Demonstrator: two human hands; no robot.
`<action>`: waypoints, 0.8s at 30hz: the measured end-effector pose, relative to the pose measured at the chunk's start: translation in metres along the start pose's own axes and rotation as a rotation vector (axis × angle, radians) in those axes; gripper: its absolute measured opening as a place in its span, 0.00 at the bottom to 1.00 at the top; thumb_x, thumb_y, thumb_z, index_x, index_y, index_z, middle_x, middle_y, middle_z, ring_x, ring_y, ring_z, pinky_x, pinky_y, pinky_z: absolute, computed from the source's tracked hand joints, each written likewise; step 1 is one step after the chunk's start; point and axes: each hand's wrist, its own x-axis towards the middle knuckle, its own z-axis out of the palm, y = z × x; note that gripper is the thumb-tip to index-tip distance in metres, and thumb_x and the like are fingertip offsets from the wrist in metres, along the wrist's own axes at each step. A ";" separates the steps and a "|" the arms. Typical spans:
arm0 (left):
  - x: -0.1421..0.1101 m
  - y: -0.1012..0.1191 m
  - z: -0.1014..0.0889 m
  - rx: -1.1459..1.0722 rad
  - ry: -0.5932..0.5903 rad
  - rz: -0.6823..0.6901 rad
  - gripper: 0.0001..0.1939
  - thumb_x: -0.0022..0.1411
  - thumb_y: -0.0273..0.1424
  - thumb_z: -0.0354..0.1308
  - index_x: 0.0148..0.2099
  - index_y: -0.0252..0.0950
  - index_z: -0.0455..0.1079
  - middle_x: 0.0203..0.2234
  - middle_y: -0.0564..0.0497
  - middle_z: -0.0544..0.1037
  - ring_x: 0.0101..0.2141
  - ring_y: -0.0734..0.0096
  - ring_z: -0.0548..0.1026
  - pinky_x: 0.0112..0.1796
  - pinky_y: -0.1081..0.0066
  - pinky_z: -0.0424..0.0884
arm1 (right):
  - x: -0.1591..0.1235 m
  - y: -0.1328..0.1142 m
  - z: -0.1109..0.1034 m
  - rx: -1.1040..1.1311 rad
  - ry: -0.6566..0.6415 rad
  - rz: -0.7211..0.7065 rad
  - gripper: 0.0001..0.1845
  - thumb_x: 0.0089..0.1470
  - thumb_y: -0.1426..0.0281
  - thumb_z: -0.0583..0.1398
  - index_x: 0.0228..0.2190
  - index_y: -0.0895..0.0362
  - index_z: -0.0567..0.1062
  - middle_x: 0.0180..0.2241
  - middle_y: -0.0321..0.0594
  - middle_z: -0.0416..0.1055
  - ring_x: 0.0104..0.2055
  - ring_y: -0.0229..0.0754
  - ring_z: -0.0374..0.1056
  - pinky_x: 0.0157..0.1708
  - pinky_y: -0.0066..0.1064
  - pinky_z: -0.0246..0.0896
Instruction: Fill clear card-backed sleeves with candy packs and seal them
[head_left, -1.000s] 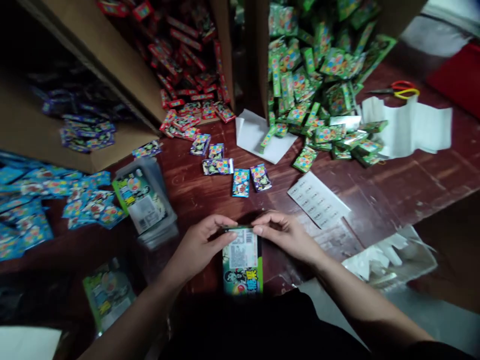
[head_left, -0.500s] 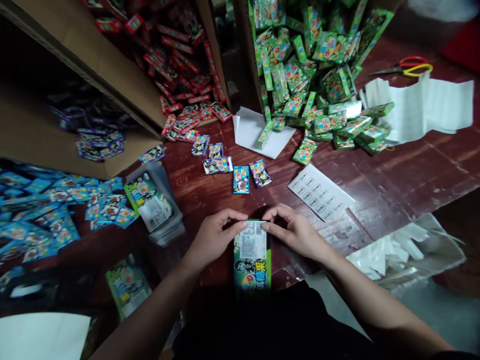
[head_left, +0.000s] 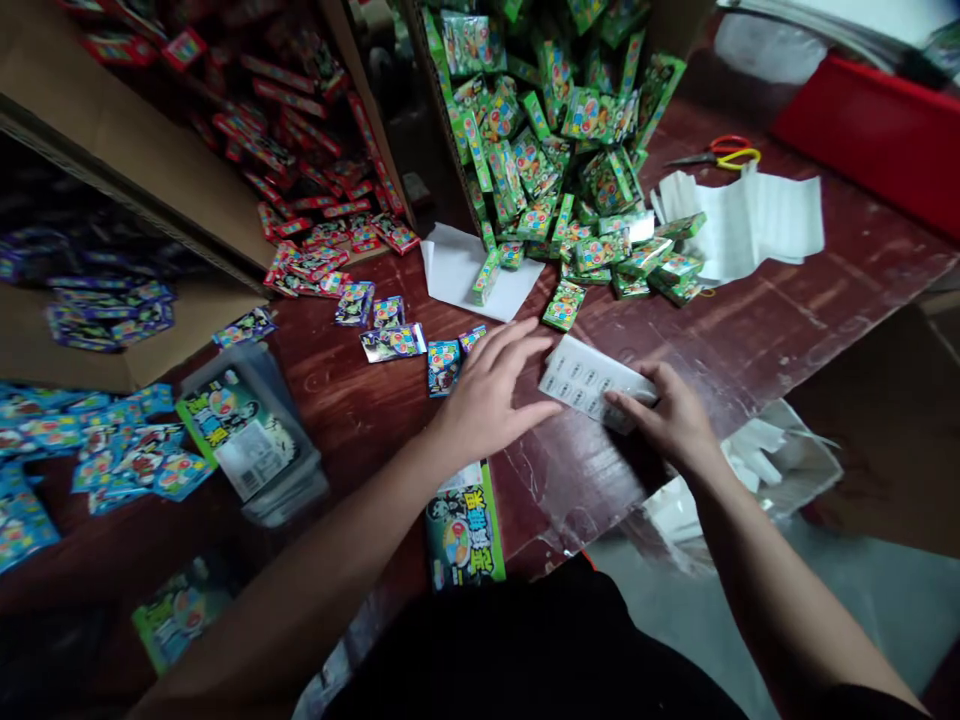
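A white sheet of small oval stickers (head_left: 574, 378) lies at the right of the middle, its right end pinched by my right hand (head_left: 664, 415). My left hand (head_left: 491, 395) is open in the air, fingers spread, just left of the sheet. Below it lies a green and black printed candy package (head_left: 466, 535) at the table's near edge, its upper part hidden by my left hand and wrist. A blue candy packet (head_left: 443, 367) and a purple packet (head_left: 471, 338), partly covered by my left hand, are close by.
Cardboard boxes hold red packets (head_left: 322, 180), green packets (head_left: 540, 150) and purple packets (head_left: 112, 310). Blue packets (head_left: 127, 450) lie at the left beside stacked clear bags (head_left: 255, 440). Scissors (head_left: 724, 152), white paper strips (head_left: 784, 225) and a red bin (head_left: 870, 140) stand far right; a scrap bin (head_left: 780, 465) is nearer.
Both hands have left the candy package. My right hand has moved right and taken hold of the sticker sheet; my left hand has risen and opened. The view has shifted right.
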 end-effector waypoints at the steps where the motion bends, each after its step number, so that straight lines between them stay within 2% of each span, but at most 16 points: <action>1: 0.014 0.000 0.006 -0.067 -0.028 0.010 0.39 0.54 0.35 0.72 0.64 0.38 0.61 0.66 0.40 0.61 0.66 0.53 0.59 0.65 0.52 0.56 | -0.002 -0.007 0.000 0.130 -0.057 0.034 0.23 0.51 0.51 0.66 0.42 0.54 0.72 0.35 0.40 0.74 0.33 0.45 0.68 0.33 0.36 0.65; 3: 0.033 -0.001 0.017 -0.216 -0.099 -0.031 0.40 0.53 0.31 0.71 0.66 0.38 0.60 0.64 0.40 0.65 0.63 0.53 0.65 0.61 0.54 0.62 | -0.005 -0.021 -0.003 0.342 -0.162 0.076 0.22 0.51 0.53 0.67 0.41 0.53 0.72 0.33 0.36 0.72 0.30 0.41 0.66 0.28 0.31 0.64; 5: 0.038 -0.003 0.024 -0.363 -0.161 -0.132 0.30 0.58 0.30 0.66 0.62 0.40 0.65 0.56 0.44 0.74 0.54 0.57 0.73 0.54 0.58 0.70 | -0.008 -0.029 -0.007 0.438 -0.221 0.088 0.21 0.51 0.55 0.68 0.41 0.52 0.72 0.32 0.35 0.72 0.29 0.39 0.66 0.26 0.29 0.63; 7: 0.031 -0.007 0.029 -0.481 -0.203 -0.246 0.16 0.63 0.32 0.62 0.53 0.39 0.72 0.45 0.47 0.80 0.44 0.62 0.78 0.45 0.64 0.74 | -0.009 -0.031 -0.010 0.466 -0.238 0.102 0.20 0.52 0.55 0.68 0.41 0.52 0.72 0.30 0.34 0.73 0.27 0.37 0.65 0.24 0.28 0.61; 9: 0.021 -0.011 0.031 -0.568 -0.200 -0.350 0.10 0.65 0.37 0.60 0.44 0.36 0.74 0.36 0.50 0.80 0.36 0.67 0.78 0.36 0.70 0.73 | -0.008 -0.029 -0.008 0.464 -0.230 0.131 0.18 0.53 0.54 0.67 0.38 0.54 0.74 0.27 0.33 0.72 0.24 0.36 0.63 0.21 0.27 0.57; 12: 0.007 -0.015 0.033 -0.642 -0.141 -0.464 0.12 0.65 0.40 0.60 0.38 0.35 0.73 0.28 0.53 0.77 0.28 0.72 0.74 0.29 0.74 0.68 | -0.004 -0.028 0.001 0.459 -0.194 0.152 0.18 0.53 0.53 0.66 0.32 0.56 0.76 0.24 0.33 0.70 0.23 0.35 0.61 0.21 0.26 0.53; 16: -0.001 -0.016 0.032 -0.759 -0.034 -0.552 0.11 0.63 0.39 0.63 0.39 0.35 0.72 0.27 0.55 0.75 0.28 0.75 0.72 0.28 0.76 0.67 | 0.003 -0.031 0.017 0.630 -0.163 0.213 0.19 0.51 0.54 0.68 0.35 0.55 0.78 0.29 0.36 0.75 0.27 0.37 0.65 0.25 0.27 0.58; 19: -0.002 -0.015 0.029 -0.892 0.064 -0.650 0.15 0.59 0.38 0.68 0.45 0.37 0.73 0.32 0.53 0.79 0.30 0.73 0.76 0.31 0.74 0.72 | 0.003 -0.034 0.025 0.788 -0.112 0.305 0.19 0.50 0.53 0.69 0.31 0.55 0.75 0.26 0.34 0.73 0.24 0.35 0.63 0.22 0.26 0.57; 22: -0.003 -0.012 0.026 -0.920 0.118 -0.700 0.18 0.56 0.38 0.70 0.45 0.36 0.74 0.32 0.51 0.81 0.30 0.72 0.77 0.31 0.74 0.73 | 0.000 -0.035 0.029 0.823 -0.051 0.287 0.21 0.54 0.52 0.66 0.25 0.55 0.70 0.21 0.31 0.67 0.21 0.33 0.60 0.21 0.24 0.54; 24: -0.004 -0.010 0.024 -0.890 0.127 -0.718 0.16 0.55 0.39 0.70 0.42 0.35 0.75 0.30 0.51 0.81 0.28 0.73 0.77 0.29 0.75 0.72 | -0.001 -0.037 0.028 0.823 -0.071 0.244 0.19 0.56 0.53 0.65 0.27 0.55 0.71 0.22 0.31 0.67 0.23 0.33 0.61 0.22 0.24 0.55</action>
